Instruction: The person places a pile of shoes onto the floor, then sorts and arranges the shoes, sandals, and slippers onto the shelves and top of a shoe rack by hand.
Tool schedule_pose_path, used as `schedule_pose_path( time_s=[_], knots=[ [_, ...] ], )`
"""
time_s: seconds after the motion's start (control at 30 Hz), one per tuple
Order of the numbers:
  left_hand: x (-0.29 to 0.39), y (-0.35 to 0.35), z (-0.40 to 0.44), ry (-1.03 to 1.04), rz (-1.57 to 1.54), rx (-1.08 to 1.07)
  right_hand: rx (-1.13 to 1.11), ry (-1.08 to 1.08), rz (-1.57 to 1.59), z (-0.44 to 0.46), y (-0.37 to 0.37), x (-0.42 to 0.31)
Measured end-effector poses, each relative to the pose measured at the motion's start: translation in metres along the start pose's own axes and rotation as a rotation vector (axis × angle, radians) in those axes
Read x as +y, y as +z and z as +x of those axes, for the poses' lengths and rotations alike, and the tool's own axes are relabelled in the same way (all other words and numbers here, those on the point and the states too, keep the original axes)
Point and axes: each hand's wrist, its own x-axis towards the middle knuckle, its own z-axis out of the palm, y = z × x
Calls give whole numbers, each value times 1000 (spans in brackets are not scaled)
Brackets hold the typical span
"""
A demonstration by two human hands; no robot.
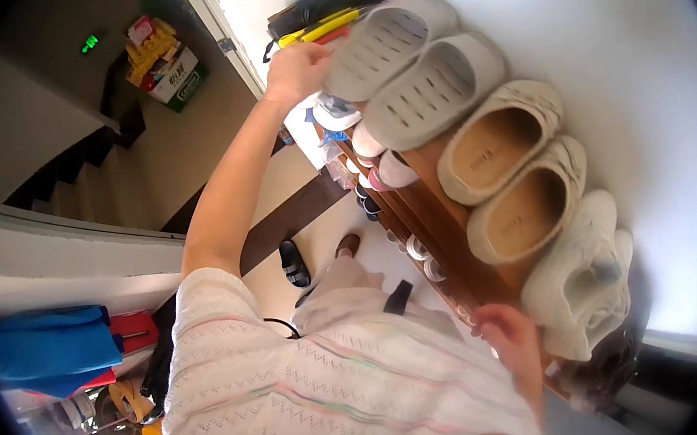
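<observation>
My left hand [296, 73] reaches up to the shelf, its fingers curled and closed at the toe of a grey slip-on shoe [377, 49] with slots across its top. The fingertips are partly hidden there. Beside that shoe sits its matching grey shoe [425, 95]. Lower down, my right hand [509, 332] hangs near the shelf's front edge with loosely bent fingers and nothing in them. Closest to it is a pair of white sneakers [577, 287]. Between the grey pair and the sneakers rest two cream shoes with tan insoles [495, 155].
The brown wooden shoe rack [430, 226] holds more shoes on lower levels, against a white wall. Umbrellas [328, 24] lie at its far end. A black sandal [293, 263] is on the floor. Past the doorway are stairs and a filled carton [174, 79]. Blue cloth [52, 346] hangs at left.
</observation>
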Motion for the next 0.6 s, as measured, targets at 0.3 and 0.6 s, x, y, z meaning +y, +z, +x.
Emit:
schedule_pose_path(
  time_s=[0.3,0.6],
  knots=[
    [-26,-6,14,289,47,-33,336,-128,-102,61,66,-129],
    [-57,14,22,371,0,66,276,-315,-886,192,70,-245]
  ],
)
